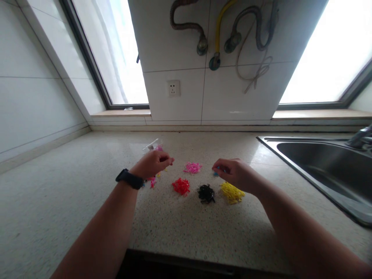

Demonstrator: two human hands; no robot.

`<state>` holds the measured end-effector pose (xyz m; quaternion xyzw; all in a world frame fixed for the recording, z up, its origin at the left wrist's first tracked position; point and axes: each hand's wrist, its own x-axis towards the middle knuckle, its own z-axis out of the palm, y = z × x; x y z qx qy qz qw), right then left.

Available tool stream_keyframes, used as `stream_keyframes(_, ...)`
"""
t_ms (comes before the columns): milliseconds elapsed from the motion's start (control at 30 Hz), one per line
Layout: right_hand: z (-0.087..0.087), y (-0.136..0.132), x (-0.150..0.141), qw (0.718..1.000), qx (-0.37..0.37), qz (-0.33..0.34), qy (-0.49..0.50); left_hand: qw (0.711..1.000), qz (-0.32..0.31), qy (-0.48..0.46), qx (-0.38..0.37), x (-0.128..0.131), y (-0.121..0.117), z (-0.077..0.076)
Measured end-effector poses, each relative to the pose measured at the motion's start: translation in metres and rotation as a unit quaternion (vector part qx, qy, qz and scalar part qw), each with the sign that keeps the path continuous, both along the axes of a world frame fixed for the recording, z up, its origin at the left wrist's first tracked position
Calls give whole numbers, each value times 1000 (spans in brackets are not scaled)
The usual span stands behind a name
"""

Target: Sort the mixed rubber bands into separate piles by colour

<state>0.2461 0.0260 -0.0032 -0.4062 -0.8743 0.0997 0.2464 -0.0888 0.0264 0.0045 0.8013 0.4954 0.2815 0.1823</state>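
Observation:
Small coloured pieces, too small to identify, lie in piles on the counter: pink (192, 167), red (181, 186), black (206, 193) and yellow (232, 192). My left hand (154, 162), wearing a dark watch (129, 178) at the wrist, is pinched closed left of the pink pile. A reddish spot shows at its fingertips; whether it is a held piece is unclear. Under and behind that hand lie mixed pieces (152, 181), partly hidden. My right hand (235, 173) has its fingers pinched together over a blue pile (216, 172), mostly covered by the hand. Anything between those fingers is hidden.
A clear plastic bag (152, 145) with pink pieces rests behind my left hand. To the right, a steel sink (270, 149) with a tap (362, 136) is set into the speckled counter (186, 232). Hoses and a socket (173, 88) are on the tiled wall.

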Motion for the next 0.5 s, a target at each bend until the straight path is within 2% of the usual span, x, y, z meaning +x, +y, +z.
stream_keyframes(67, -1, 1, 0, 1000, 1, 2, 2, 999, -2, -30, -11, 3, 5, 2)
stream_keyframes(167, -3, 2, 0, 1000, 3, 6, 5, 1000, -20, -10, -13, 2, 12, 10)
stream_keyframes(267, -4, 3, 1, 1000, 6, 6, 6, 997, -11, 38, 66, -14, 14, 12)
stream_keyframes(333, -4, 4, 1, 1000, 6, 3, 5, 990, 31, 43, 132, -32, 11, 4)
stream_keyframes(400, -5, 5, 1, 1000, 4, 0, 3, 983, 86, 28, 161, -52, 8, -8)
stream_keyframes(500, -4, 5, 2, 1000, -2, -5, 3, 982, 140, -24, 125, -75, 7, -25)
